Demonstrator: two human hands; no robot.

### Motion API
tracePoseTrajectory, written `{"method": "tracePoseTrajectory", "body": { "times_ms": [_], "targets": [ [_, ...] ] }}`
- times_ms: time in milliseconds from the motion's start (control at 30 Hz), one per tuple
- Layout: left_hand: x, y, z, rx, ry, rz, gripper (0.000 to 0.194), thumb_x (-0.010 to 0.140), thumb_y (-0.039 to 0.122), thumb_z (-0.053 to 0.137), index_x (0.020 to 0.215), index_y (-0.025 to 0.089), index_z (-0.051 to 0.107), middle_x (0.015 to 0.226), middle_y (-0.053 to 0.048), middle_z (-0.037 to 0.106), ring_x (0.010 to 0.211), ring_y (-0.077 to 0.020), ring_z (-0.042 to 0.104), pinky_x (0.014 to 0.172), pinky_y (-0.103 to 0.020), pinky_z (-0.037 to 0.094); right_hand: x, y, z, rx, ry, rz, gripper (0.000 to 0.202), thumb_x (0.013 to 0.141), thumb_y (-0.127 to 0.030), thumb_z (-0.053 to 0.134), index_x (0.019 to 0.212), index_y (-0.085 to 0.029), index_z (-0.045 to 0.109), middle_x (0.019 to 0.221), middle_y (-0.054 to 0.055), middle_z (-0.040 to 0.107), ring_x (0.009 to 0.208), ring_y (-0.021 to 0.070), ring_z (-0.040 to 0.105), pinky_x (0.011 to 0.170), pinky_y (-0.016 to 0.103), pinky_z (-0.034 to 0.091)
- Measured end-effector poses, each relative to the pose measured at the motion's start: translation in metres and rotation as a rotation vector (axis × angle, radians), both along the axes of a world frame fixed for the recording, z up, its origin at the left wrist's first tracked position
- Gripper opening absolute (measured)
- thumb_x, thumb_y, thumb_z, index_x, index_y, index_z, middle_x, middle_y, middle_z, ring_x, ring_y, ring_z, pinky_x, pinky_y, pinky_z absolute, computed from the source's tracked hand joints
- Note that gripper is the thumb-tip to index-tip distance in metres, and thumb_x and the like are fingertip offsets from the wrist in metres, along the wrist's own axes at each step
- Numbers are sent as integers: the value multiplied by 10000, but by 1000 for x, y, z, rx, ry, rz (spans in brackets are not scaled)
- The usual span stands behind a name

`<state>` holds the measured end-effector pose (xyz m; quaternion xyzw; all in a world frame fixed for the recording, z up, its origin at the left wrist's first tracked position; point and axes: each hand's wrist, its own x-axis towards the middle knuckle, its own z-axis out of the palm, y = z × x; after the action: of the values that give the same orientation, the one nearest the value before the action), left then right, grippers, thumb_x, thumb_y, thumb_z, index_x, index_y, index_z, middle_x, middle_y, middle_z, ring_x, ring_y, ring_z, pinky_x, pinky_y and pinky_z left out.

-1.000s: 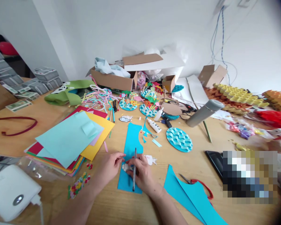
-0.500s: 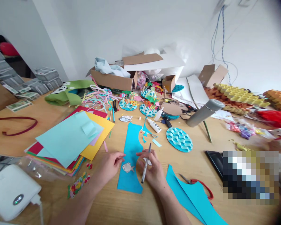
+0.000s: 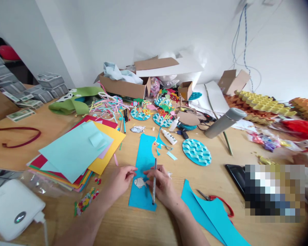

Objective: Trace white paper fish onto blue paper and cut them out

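Being gripped, R hand [image 3: 164,186] curled: 1 pen [image 3: 154,184].
L hand [image 3: 122,178] being held half-curled, grip unclear, nr 1 fish cutout [image 3: 139,182].

Bright, soft light in here, its source out of sight, spreading almost evenly over the pale wall [image 3: 154,30]! A faint, soft-edged shadow sits on the blue paper [image 3: 145,153] beside the right hand [image 3: 161,184]. Middle's reasonably crisp; far right, the red plastic [image 3: 303,129] smears, shapes stretch, corners blacken, and coarse pixel blocks mask one patch.
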<state>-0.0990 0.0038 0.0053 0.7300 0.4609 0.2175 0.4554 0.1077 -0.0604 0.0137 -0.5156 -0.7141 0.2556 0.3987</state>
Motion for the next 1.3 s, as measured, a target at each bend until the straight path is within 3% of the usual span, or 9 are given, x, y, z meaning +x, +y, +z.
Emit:
{"method": "tracePoseTrajectory", "body": {
  "times_ms": [233, 800, 1100, 1300],
  "targets": [
    [1, 0, 4, 0, 4, -6, 341, 822, 124, 510, 1105, 218, 677, 959, -47, 745, 880, -184, 696, 805, -294, 535, -6, 0, 0, 23, -66, 28, 153, 851, -150, 650, 953, -255, 604, 1046, 72, 665, 1006, 240, 563, 839, 409, 512],
    [0, 0, 2, -2, 5, 4, 331, 833, 151, 494, 1105, 198, 676, 979, -56, 741, 888, -188, 696, 807, -298, 535, 1, 2, -5, -6, 25, -26, 175, 833, -91, 608, 924, -241, 600, 1027, 82, 649, 992, 231, 585, 789, 382, 530],
    [0, -1, 3, -7, -3, 10, 335, 838, 149, 494, 1115, 208, 673, 990, -56, 739, 906, -186, 694, 817, -294, 532, -2, 2, 5, 13, 105, -23, 157, 889, -100, 513, 809, -223, 571, 940, 77, 638, 925, 211, 622, 761, 350, 532],
    [0, 0, -1, -1, -17, 4, 333, 843, 158, 492, 1123, 192, 670, 994, -70, 737, 905, -191, 695, 816, -306, 536, -2, 1, 7, 53, 98, -30, 172, 875, -89, 520, 872, -235, 611, 923, 66, 654, 918, 212, 585, 753, 343, 514]
  ]
}}
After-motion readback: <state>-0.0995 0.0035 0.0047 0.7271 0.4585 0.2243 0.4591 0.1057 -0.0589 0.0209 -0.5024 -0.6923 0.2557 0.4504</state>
